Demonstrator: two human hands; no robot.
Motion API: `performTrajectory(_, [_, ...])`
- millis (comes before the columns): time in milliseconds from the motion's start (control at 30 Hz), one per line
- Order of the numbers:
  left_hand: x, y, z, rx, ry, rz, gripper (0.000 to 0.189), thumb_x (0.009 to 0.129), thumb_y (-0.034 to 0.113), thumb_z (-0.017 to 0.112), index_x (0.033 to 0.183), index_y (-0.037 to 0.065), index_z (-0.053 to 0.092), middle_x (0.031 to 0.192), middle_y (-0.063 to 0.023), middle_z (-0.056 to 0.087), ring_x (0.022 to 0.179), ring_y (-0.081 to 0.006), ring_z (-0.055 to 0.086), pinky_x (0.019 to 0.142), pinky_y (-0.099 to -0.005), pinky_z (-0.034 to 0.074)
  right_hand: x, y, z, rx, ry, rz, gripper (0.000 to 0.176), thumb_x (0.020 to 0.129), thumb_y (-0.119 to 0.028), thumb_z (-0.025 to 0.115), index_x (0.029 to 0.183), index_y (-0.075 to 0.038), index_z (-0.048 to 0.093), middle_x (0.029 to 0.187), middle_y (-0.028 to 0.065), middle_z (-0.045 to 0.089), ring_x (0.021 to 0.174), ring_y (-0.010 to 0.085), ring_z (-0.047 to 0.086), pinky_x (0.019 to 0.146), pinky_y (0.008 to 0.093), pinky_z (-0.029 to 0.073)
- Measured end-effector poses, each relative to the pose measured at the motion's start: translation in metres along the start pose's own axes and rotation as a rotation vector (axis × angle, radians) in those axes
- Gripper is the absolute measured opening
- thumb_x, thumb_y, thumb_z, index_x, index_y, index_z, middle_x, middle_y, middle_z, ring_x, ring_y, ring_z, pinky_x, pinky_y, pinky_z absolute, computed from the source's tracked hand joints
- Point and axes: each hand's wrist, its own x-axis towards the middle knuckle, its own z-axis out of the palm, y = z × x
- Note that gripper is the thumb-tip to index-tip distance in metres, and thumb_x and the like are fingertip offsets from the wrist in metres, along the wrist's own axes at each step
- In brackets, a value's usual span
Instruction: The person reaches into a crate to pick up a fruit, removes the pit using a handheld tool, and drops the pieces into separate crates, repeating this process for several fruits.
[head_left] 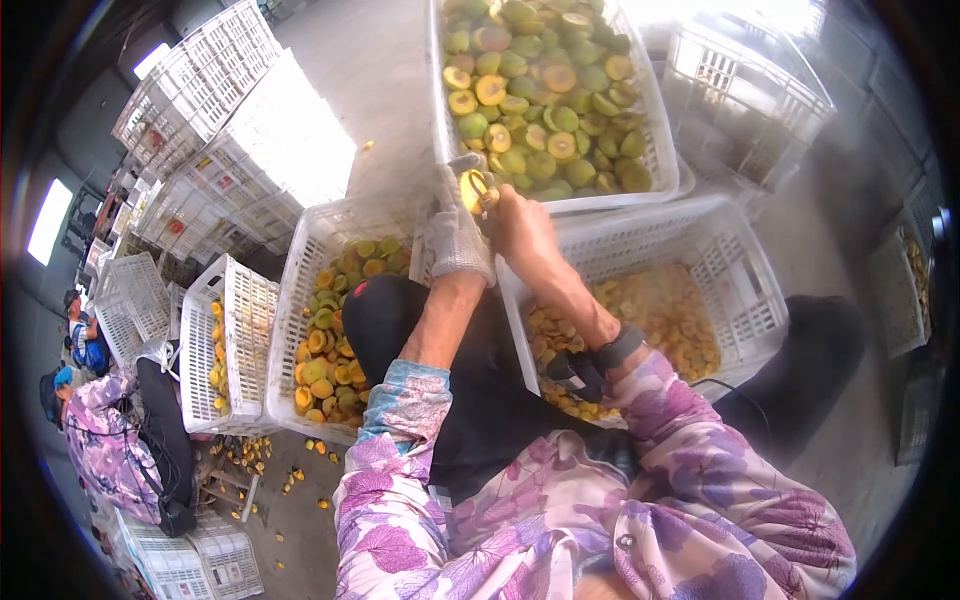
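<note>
My left hand (pixel 455 240), in a pale knit glove, is closed around a halved fruit (pixel 471 190), its yellow cut face showing. The bare right hand (pixel 524 232) is closed on a small metal tool (pixel 488 198), whose end meets the fruit half; its exact kind is too small to tell. Just beyond both hands stands a white crate (pixel 655 150) of green and yellow fruit halves (pixel 545 110). Under my right forearm is another white crate (pixel 745 270) with yellow fruit pieces (pixel 660 310). To the left, a third crate (pixel 285 330) holds more fruit halves (pixel 325 335).
Stacked white crates (pixel 240 130) rise at the upper left, and more crates (pixel 745 90) stand at the upper right. A narrow crate (pixel 255 330) stands at left. Fruit scraps (pixel 290 480) lie on the floor near a seated person (pixel 115 440) in a floral top.
</note>
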Motion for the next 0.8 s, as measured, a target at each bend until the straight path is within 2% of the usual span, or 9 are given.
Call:
performTrajectory(133, [-0.003,-0.004,0.005,0.074,-0.09,0.17,0.041,0.097,0.046,0.046,0.099,0.007,0.062,0.091,-0.0027,0.061,0.08,-0.0119,0.057,0.068,-0.0253,0.048,-0.002,-0.004,-0.017,0.305,-0.085,0.023,0.012,0.076,-0.001,0.059,0.08,0.004,0.049,0.071,0.0222,0.061,0.071,0.0431,0.059,0.061,0.046,0.046])
performTrajectory(367, [0.003,-0.004,-0.002,0.018,-0.055,0.095,0.04,0.098,0.043,0.048,0.097,0.005,0.061,0.091,-0.0041,0.061,0.078,-0.0118,0.057,0.065,-0.023,0.047,-0.02,-0.022,-0.029,-0.054,-0.01,-0.063,0.013,0.075,-0.002,0.06,0.079,0.003,0.049,0.07,0.0249,0.06,0.072,0.0438,0.059,0.06,0.047,0.046])
performTrajectory(467, [0.001,0.0,0.001,0.028,0.126,0.041,0.041,0.096,0.042,0.05,0.089,0.004,0.062,0.085,-0.006,0.062,0.075,-0.0132,0.059,0.061,-0.0238,0.048,-0.025,-0.004,-0.023,-0.004,0.02,-0.139,0.014,0.075,0.001,0.059,0.083,0.003,0.048,0.068,0.0265,0.059,0.071,0.045,0.058,0.058,0.0475,0.045])
performTrajectory(533, [-0.012,0.014,0.009,0.062,-0.09,0.081,0.044,0.094,0.043,0.053,0.077,0.003,0.061,0.073,-0.0076,0.061,0.067,-0.0151,0.06,0.055,-0.0253,0.049,-0.025,-0.001,-0.025,0.044,-0.094,-0.09,0.018,0.076,0.002,0.056,0.091,0.004,0.047,0.067,0.0249,0.059,0.069,0.0443,0.058,0.056,0.0471,0.044])
performTrajectory(567, [-0.012,0.016,0.009,0.062,-0.089,0.079,0.044,0.094,0.043,0.053,0.077,0.003,0.061,0.073,-0.0076,0.061,0.067,-0.0151,0.06,0.055,-0.0253,0.049,-0.027,0.002,-0.031,0.043,-0.096,-0.088,0.018,0.076,0.002,0.056,0.091,0.004,0.047,0.067,0.0249,0.059,0.069,0.0443,0.058,0.056,0.0471,0.044])
performTrajectory(633, [-0.011,0.017,0.009,0.154,-0.171,0.009,0.049,0.094,0.043,0.053,0.067,0.003,0.058,0.064,-0.0084,0.059,0.06,-0.017,0.059,0.049,-0.0263,0.048,-0.032,-0.024,-0.066,0.206,-0.494,0.124,0.021,0.079,0.0,0.053,0.097,0.007,0.045,0.068,0.0245,0.059,0.07,0.0442,0.058,0.056,0.0474,0.044])
performTrajectory(667, [-0.012,0.015,0.011,0.151,-0.172,0.005,0.049,0.094,0.043,0.053,0.067,0.003,0.058,0.064,-0.0084,0.059,0.06,-0.017,0.059,0.049,-0.0263,0.048,-0.037,-0.013,-0.061,0.203,-0.495,0.128,0.021,0.079,0.0,0.053,0.097,0.007,0.045,0.068,0.0245,0.059,0.07,0.0442,0.058,0.056,0.0474,0.044])
performTrajectory(733, [-0.016,0.01,0.018,0.134,-0.087,-0.018,0.051,0.095,0.044,0.051,0.065,0.003,0.057,0.064,-0.0087,0.059,0.058,-0.0176,0.059,0.047,-0.0263,0.048,-0.049,0.02,-0.036,-0.047,-0.06,-0.273,0.017,0.083,-0.005,0.053,0.096,0.006,0.049,0.067,0.0232,0.059,0.068,0.043,0.058,0.055,0.0463,0.043])
performTrajectory(800, [-0.019,0.005,0.022,0.102,-0.026,-0.015,0.051,0.096,0.044,0.049,0.065,0.003,0.056,0.063,-0.0088,0.059,0.058,-0.0182,0.059,0.048,-0.0269,0.048,-0.049,0.03,-0.023,-0.142,-0.016,-0.276,0.019,0.08,-0.002,0.055,0.097,0.005,0.049,0.067,0.0224,0.059,0.067,0.0422,0.058,0.055,0.0466,0.043])
